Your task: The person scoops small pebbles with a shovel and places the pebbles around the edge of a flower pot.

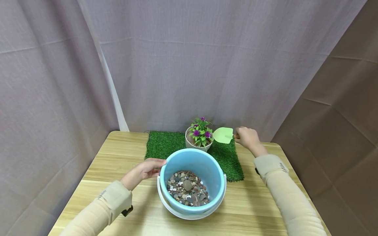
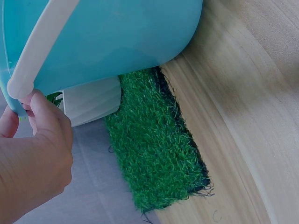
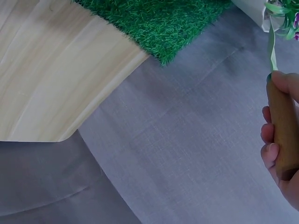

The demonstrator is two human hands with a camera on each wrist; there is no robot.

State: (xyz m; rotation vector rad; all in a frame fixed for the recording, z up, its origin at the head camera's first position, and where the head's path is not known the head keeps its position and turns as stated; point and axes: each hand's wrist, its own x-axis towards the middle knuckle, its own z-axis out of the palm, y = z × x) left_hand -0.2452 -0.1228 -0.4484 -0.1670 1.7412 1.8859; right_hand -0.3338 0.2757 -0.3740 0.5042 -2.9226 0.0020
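A light blue bucket (image 1: 206, 162) with a white handle stands at the front of the table, mixed pebbles (image 1: 189, 190) covering its bottom. My left hand (image 1: 147, 168) pinches the bucket's rim on the left side, close to the handle joint, as the left wrist view shows. With my right hand (image 1: 248, 138) I grip a small trowel by its wooden handle (image 3: 283, 126). The trowel's pale green blade (image 1: 223, 135) points left, right beside a white flowerpot (image 2: 93, 102). In that pot grows a leafy plant with purple flowers (image 1: 200, 131).
Under the flowerpot lies a green artificial turf mat (image 1: 165, 144), partly hidden by the bucket. The wooden table (image 1: 118, 154) ends against grey curtains (image 1: 189, 72) at the back. A brown cloth wall (image 1: 339, 137) hangs on the right.
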